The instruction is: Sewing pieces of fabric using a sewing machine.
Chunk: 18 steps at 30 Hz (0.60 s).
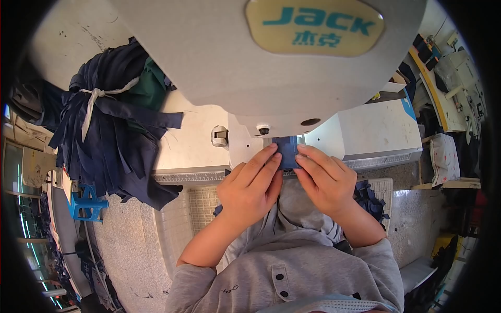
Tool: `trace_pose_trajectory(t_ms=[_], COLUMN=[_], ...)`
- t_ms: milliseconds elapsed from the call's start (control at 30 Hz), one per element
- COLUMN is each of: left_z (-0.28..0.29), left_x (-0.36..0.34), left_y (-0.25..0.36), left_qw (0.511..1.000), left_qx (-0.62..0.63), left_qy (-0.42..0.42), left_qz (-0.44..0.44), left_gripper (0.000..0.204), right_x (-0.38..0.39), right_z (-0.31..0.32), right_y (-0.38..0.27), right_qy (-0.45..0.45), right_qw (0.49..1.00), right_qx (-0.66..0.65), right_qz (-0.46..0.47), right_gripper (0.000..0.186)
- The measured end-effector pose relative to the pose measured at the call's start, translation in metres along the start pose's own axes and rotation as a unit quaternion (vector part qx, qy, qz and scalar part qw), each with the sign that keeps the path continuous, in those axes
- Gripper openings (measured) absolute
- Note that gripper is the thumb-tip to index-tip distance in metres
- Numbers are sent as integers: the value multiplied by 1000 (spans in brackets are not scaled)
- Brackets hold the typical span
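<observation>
A narrow dark blue fabric strip (286,151) lies on the sewing machine bed, its far end passing out of sight beneath the white sewing machine head (235,62). My left hand (251,180) pinches the strip's left edge between fingertips and thumb. On the opposite edge, my right hand (326,180) grips it the same way, index finger on top and thumb near the front corner. The needle area is hidden by the machine head.
A bundle of navy fabric pieces (112,120), tied with a white strip, hangs over the table's left side. A metal fitting (219,136) sits left of the bed. Below are a pale plastic basket (201,206) and a blue stool (87,202).
</observation>
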State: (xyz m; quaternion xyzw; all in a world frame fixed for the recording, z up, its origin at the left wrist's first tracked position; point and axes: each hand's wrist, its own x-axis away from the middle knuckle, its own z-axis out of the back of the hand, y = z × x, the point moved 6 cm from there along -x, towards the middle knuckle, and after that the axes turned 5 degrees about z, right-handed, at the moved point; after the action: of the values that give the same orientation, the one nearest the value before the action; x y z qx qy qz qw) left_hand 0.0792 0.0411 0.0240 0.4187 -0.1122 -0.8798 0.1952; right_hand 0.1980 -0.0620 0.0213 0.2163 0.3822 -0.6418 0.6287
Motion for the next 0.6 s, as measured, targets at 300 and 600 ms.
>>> trace_pose_trajectory(t_ms=[300, 600], left_z=[0, 0], left_x=[0, 0], left_y=[2, 2], left_qw=[999, 999], left_qx=[-5, -3], left_qy=[-40, -39], left_qz=[28, 29], left_gripper=[31, 30], right_x=[0, -1], right_z=[0, 1], right_y=[0, 1], right_qy=[1, -2], right_qw=[1000, 1000], right_qx=[3, 2], right_qz=[-2, -2], right_gripper=[26, 27])
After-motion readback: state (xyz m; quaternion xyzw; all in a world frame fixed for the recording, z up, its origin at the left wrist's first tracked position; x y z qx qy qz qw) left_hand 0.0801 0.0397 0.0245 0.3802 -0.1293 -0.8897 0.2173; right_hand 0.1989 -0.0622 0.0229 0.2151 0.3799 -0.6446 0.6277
